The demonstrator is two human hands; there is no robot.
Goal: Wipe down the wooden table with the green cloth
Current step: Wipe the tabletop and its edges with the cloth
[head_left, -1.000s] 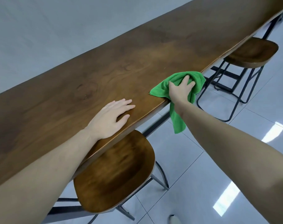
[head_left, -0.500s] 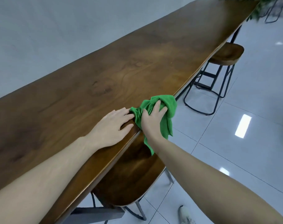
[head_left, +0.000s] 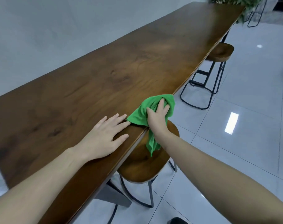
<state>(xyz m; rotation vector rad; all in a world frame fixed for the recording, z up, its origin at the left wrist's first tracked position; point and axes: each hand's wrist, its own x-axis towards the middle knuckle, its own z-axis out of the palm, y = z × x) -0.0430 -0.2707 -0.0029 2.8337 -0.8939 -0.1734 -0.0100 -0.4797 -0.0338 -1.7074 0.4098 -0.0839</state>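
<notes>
From the head view: one long brown wooden table (head_left: 105,81), one crumpled green cloth (head_left: 143,113), two round wooden stools with black metal legs, one near (head_left: 142,168) and one far (head_left: 221,51), and two bare hands. Left hand (head_left: 103,139) flat on the table, fingers straight and a little spread, fingertips just beside the cloth. Right hand (head_left: 157,118) on top of the cloth at the table's edge, fingers bent into it. One cloth end hanging off the edge above the near stool.

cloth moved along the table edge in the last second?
Yes. The green cloth, once well beyond the left hand on the table, now touches its fingertips.
</notes>
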